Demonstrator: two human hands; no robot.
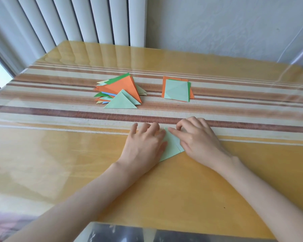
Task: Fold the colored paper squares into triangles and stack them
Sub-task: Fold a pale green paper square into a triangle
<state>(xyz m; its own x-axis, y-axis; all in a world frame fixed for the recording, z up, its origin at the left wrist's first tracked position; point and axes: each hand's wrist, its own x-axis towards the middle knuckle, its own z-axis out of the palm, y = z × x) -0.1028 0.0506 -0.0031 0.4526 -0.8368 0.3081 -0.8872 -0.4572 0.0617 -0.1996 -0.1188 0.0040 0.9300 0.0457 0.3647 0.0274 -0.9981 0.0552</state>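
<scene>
A pale green folded paper [172, 146] lies on the table between my hands, mostly covered by them. My left hand [144, 143] lies flat on its left part, fingers spread and pressing down. My right hand [197, 137] presses its right part, with the index finger stretched along the upper edge towards the paper's top corner. Farther back on the left sits a loose stack of folded triangles [120, 92], orange, green, blue and pale green. To the right of it lies a small pile of unfolded squares [177, 90], pale green on top of orange and green.
The table [77, 172] has a glossy yellow cover with brown and cream stripes across the middle. White vertical blinds [77, 20] hang behind the far edge, and a white wall [226, 23] stands at the back right. A transparent plastic edge [147, 231] shows at the near side.
</scene>
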